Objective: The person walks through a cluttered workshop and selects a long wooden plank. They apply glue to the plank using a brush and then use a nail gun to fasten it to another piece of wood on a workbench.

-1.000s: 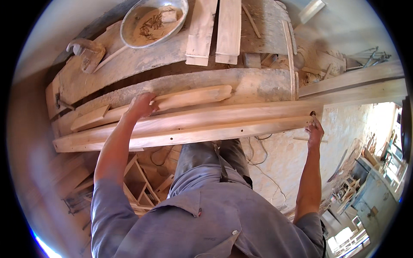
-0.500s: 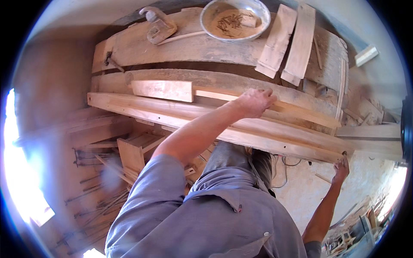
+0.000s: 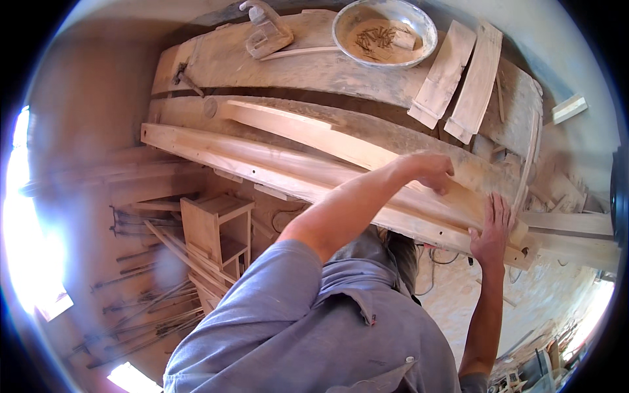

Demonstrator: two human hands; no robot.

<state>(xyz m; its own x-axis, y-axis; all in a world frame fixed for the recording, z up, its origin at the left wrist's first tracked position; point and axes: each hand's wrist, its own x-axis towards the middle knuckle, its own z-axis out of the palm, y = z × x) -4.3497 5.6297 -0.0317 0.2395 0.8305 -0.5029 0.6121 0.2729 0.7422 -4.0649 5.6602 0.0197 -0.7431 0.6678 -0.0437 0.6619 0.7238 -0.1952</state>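
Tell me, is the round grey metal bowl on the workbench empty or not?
Not empty: the round grey metal bowl holds dark nails and a small wooden block.

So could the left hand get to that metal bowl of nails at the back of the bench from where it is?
Probably yes, with a stretch. The left hand rests on the long plank, and the metal bowl sits farther back on the workbench. Only low flat boards lie between them.
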